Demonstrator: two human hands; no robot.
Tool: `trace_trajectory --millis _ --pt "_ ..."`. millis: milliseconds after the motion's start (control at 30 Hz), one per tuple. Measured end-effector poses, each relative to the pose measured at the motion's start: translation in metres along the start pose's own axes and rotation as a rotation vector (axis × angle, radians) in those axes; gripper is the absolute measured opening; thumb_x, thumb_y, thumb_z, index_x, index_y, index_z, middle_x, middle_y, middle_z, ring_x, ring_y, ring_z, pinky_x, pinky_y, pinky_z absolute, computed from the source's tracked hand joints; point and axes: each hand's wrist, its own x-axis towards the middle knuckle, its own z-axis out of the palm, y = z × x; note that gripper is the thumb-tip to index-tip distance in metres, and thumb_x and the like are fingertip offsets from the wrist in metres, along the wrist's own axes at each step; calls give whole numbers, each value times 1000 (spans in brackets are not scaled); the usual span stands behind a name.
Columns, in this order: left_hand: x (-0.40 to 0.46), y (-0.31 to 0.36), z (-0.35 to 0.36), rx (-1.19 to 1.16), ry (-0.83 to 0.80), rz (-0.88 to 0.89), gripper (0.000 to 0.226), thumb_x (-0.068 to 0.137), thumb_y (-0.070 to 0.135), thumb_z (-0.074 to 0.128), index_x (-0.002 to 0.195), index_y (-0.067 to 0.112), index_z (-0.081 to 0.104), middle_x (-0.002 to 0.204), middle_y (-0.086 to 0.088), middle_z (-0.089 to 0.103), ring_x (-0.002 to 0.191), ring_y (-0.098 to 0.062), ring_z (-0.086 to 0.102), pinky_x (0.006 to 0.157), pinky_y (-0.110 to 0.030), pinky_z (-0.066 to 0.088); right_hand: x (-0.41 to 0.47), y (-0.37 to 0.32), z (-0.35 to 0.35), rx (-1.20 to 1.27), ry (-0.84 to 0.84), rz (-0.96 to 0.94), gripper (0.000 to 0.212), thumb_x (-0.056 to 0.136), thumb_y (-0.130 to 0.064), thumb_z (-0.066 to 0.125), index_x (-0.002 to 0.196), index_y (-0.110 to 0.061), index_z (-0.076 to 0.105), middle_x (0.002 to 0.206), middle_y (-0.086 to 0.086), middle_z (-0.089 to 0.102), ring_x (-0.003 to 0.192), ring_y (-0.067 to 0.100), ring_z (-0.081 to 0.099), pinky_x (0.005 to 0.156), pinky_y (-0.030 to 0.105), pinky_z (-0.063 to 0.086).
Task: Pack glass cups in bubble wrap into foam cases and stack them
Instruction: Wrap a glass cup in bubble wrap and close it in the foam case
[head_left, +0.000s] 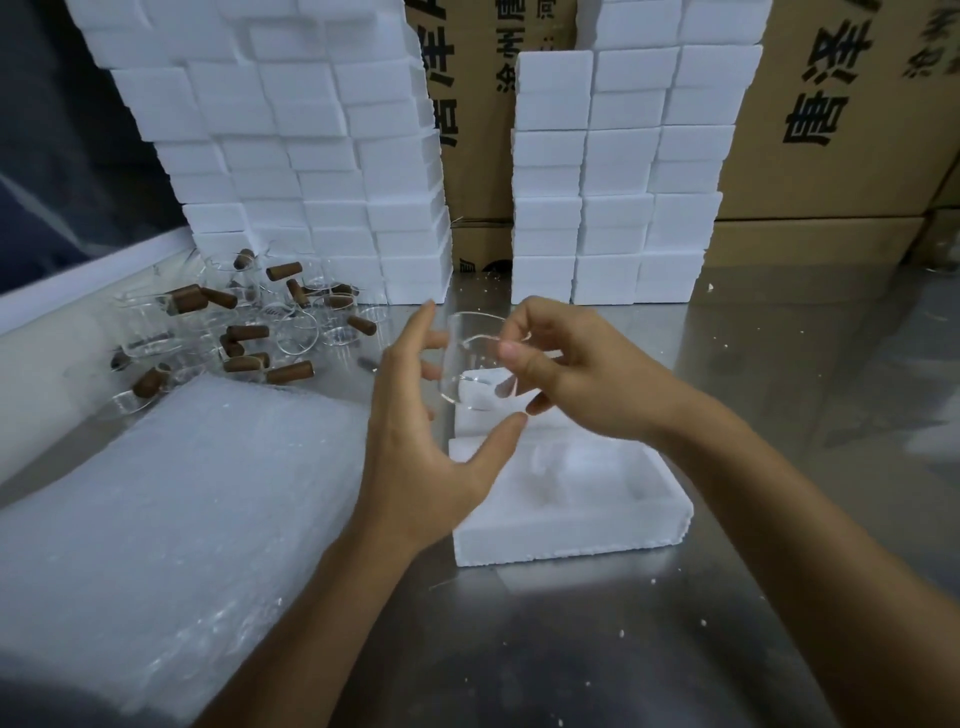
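A clear glass cup (470, 358) hangs above the table's middle, held at its rim by my right hand (566, 374), whose thumb and fingers pinch it. My left hand (415, 441) is spread open just left of the cup, fingers straight and close to its side; whether it touches the glass is unclear. Below them lies an open white foam case (597, 514) with a moulded hollow, and a second foam piece (478, 421) behind it. A stack of bubble wrap sheets (171, 509) lies to the left.
Several glass cups with brown wooden handles (244, 327) lie in a heap at the back left. Two tall stacks of white foam cases (291, 156) (613, 176) stand at the back, cardboard boxes (831, 130) behind them. The steel table (779, 415) carries foam crumbs.
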Motion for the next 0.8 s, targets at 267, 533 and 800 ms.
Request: trace_trajectory --millis 267,533,800 --pt "-11 -5 0 88 -428 -117 117 38 72 84 122 67 3 126 23 29 117 -11 45 98 -40 47 -4 8 -42 -8 44 172 42 96 -49 50 95 -8 59 107 6 71 79 19 74 74 36 62" --pt "-4 3 -10 193 -327 -62 80 64 77 64 128 42 31 117 14 45 104 -8 49 93 -40 43 -10 -1 -50 -77 28 143 66 72 -63 67 87 1 59 88 14 74 73 15 74 65 28 59" --pt "22 2 -48 951 27 -391 16 90 13 58 104 11 67 103 -14 66 91 -37 60 79 -45 41 -8 -4 -49 34 47 152 60 64 -64 69 103 -20 55 102 7 74 70 17 72 67 30 59"
